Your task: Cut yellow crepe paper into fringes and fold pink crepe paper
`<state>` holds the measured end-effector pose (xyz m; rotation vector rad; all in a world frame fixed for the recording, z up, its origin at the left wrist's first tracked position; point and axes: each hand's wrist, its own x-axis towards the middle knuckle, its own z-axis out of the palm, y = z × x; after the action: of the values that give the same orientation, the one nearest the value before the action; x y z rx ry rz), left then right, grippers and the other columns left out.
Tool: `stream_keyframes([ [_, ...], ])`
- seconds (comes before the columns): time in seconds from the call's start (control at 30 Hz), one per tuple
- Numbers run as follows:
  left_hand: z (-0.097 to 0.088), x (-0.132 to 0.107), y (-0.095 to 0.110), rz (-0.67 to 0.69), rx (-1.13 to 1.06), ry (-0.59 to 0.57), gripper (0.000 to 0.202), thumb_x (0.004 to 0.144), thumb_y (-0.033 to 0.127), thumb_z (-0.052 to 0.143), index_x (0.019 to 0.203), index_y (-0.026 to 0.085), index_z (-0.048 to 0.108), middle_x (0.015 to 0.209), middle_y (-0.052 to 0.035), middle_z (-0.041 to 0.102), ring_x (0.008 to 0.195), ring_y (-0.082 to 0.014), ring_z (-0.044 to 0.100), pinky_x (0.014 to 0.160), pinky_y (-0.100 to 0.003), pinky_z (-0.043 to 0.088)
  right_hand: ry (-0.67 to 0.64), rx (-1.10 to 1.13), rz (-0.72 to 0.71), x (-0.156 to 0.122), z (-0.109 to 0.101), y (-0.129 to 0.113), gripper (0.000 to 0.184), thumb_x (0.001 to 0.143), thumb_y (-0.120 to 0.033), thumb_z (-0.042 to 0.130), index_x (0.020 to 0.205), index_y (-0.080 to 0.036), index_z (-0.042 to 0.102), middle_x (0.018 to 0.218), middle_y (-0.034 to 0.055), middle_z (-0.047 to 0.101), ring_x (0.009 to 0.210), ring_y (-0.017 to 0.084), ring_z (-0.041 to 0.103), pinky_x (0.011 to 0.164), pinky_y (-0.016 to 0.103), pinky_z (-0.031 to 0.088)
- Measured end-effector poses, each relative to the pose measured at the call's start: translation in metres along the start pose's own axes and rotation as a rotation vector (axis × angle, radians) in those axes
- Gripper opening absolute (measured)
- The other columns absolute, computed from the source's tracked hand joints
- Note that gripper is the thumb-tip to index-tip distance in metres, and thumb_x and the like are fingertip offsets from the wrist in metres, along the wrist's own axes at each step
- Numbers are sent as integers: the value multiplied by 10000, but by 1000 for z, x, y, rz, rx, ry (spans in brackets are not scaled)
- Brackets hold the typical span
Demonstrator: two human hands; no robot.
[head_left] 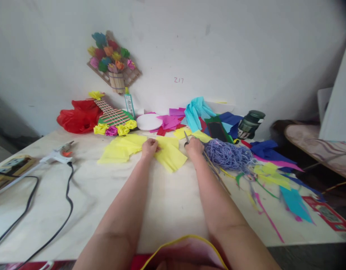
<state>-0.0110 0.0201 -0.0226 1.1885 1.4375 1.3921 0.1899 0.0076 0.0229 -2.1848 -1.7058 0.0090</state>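
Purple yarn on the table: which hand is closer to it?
Right. The right hand, holding the scissors, is just left of the yarn; the left hand is farther left, at the yellow paper.

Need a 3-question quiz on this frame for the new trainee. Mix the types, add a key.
1. Which hand holds the scissors?

2. True or false: the purple yarn lies to the right of the hand holding the scissors.

3. What does the left hand touch?
A) the red plastic bag
B) the yellow crepe paper
C) the glue gun

Key
1. The right hand.
2. True.
3. B
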Motion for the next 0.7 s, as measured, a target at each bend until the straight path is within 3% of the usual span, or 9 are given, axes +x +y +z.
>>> stream_keyframes([
  [0.1,0,0,2,-16,-35,9,96,705,229,518,774,163,508,503,20,573,486,-137,595,522,-257,490,14,79,-75,1,1,-2,280,785,-251,444,993,-168,611,1042,137,588,879,214,586,706,286,403],
  [0.23,-1,-3,7,-5,-105,12,80,694,218,526,741,163,490,517,27,563,502,-128,593,525,-246,483,-126,256,-214,2,5,-6,388,821,-467,371,816,-204,656,878,75,649,821,189,576,668,263,383],
  [0.33,-1,-5,10,23,-164,0,108,681,235,543,725,155,483,537,21,563,518,-129,596,523,-240,476,-175,345,-284,1,9,-7,426,755,-565,426,720,-207,655,791,45,649,746,177,568,632,262,374],
  [0.5,-3,-7,15,52,-255,-22,207,629,292,601,712,146,480,594,2,581,556,-134,604,528,-241,469,-16,468,-334,3,18,-13,202,690,-374,582,766,-199,649,915,13,628,816,148,559,697,245,402],
  [0.7,-4,-11,17,94,-349,-64,308,567,350,662,711,141,488,604,-3,585,564,-137,603,515,-237,459,90,583,-421,10,33,-15,270,644,-370,638,832,-177,634,1065,70,573,879,171,555,724,287,451],
])
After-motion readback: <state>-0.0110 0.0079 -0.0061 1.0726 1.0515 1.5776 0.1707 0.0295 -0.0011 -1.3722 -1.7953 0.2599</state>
